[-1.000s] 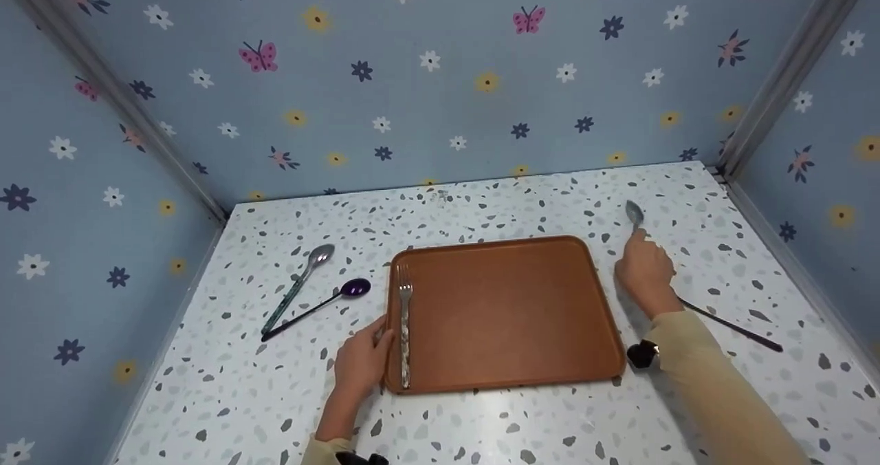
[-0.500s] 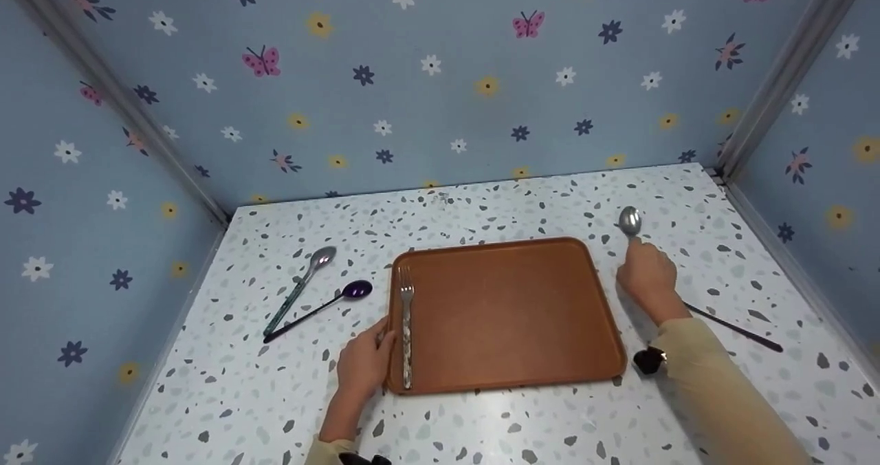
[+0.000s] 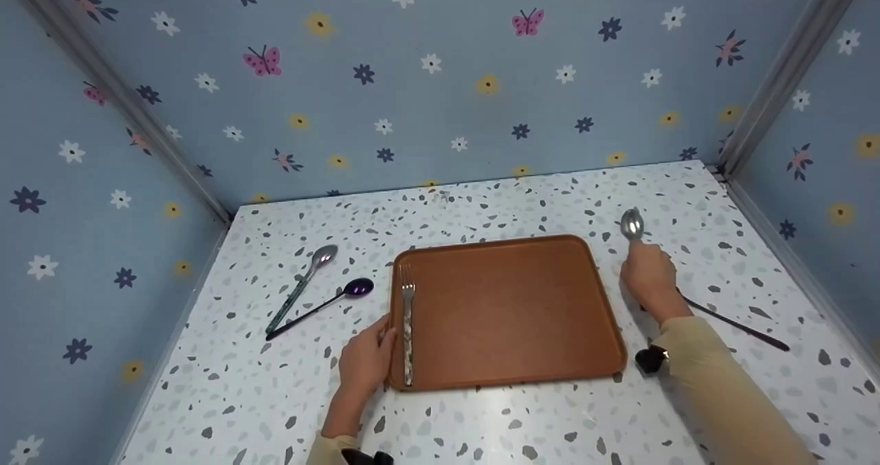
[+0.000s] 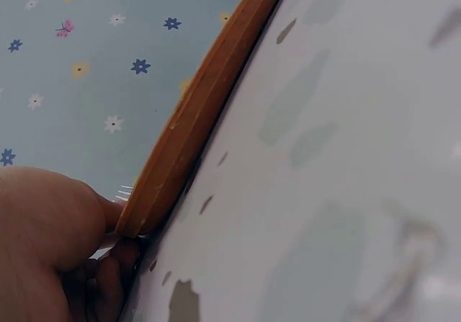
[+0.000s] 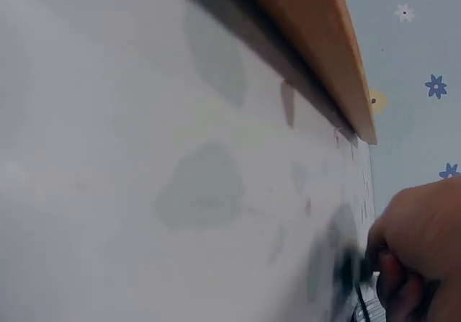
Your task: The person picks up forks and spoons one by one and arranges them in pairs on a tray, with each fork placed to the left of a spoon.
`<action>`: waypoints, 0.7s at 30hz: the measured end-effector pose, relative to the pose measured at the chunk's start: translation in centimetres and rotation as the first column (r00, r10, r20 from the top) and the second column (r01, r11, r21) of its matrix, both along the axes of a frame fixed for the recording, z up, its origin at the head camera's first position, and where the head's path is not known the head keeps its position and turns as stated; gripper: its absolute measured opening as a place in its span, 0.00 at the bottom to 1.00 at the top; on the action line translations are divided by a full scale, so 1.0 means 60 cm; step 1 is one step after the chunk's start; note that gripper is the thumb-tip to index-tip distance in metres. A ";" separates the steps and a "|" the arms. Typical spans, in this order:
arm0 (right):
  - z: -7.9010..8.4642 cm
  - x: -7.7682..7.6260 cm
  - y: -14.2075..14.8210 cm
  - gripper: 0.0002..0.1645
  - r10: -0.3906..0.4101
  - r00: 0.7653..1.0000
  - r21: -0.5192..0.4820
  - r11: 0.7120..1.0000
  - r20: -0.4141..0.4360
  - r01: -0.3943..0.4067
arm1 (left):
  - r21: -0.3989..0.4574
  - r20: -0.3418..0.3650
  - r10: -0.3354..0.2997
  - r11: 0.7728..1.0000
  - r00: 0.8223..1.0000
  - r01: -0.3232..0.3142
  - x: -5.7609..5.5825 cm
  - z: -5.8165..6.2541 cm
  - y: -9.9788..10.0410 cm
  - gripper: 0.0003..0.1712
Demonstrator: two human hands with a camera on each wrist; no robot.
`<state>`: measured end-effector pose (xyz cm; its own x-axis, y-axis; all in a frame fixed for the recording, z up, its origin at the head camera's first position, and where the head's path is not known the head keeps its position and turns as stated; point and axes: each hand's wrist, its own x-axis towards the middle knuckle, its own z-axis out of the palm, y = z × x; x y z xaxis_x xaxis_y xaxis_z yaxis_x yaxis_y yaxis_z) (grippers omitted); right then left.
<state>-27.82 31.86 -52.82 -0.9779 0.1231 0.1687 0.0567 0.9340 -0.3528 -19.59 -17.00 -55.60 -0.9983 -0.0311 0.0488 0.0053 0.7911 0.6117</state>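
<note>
My left hand [image 3: 364, 362] grips the left edge of a brown tray [image 3: 509, 314], thumb at the rim and fingers curled below it in the left wrist view. A fork [image 3: 408, 334] with a patterned handle lies along the tray's left side, tines pointing away. Right of the tray, my right hand [image 3: 648, 276] holds a silver spoon [image 3: 632, 224], its bowl poking out beyond the fist and most of its handle hidden. From behind that hand a thin dark handle [image 3: 742, 329] runs along the table toward the right; its other end is hidden.
On the left of the speckled table [image 3: 261, 396] lie a silver spoon with a green handle [image 3: 289, 303] and a purple spoon [image 3: 358, 287], their handle ends meeting. Flowered walls [image 3: 440, 93] enclose the back and both sides.
The spoon in my right hand has turned, so its bowl shows broader and sits slightly nearer. That hand has shifted a little toward me. My left hand stays on the tray's edge.
</note>
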 end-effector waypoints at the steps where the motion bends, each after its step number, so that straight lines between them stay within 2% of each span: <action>1: 0.001 0.000 -0.002 0.07 -0.008 1.000 0.007 1.000 -0.012 0.008 | 0.000 -0.002 0.001 1.000 1.000 -0.001 0.000 0.000 0.000 0.23; 4: 0.001 0.001 -0.006 0.10 -0.050 0.999 0.055 0.997 -0.021 0.051 | -0.002 0.000 0.003 1.000 1.000 -0.003 0.000 0.000 -0.002 0.23; 6: 0.001 0.004 -0.008 0.11 -0.057 0.998 0.092 0.994 0.011 0.056 | -0.004 0.005 0.002 1.000 1.000 -0.002 0.001 0.000 -0.003 0.23; 10: 0.002 0.010 -0.002 0.08 0.015 0.998 0.137 0.990 0.059 -0.023 | -0.005 0.005 -0.005 1.000 1.000 0.005 0.000 0.001 0.000 0.24; 13: 0.004 0.013 0.001 0.06 0.080 0.996 0.089 0.993 0.045 -0.084 | -0.008 -0.005 -0.004 1.000 1.000 0.004 -0.001 0.001 0.000 0.23; 18: 0.008 0.014 -0.003 0.07 0.079 0.996 -0.026 0.997 0.030 -0.078 | -0.002 -0.008 -0.004 1.000 1.000 0.003 -0.003 0.000 0.000 0.23; 21: 0.010 0.017 -0.012 0.08 0.083 0.997 -0.054 0.995 0.008 -0.082 | 0.004 -0.004 -0.005 1.000 1.000 0.005 -0.001 -0.001 -0.001 0.23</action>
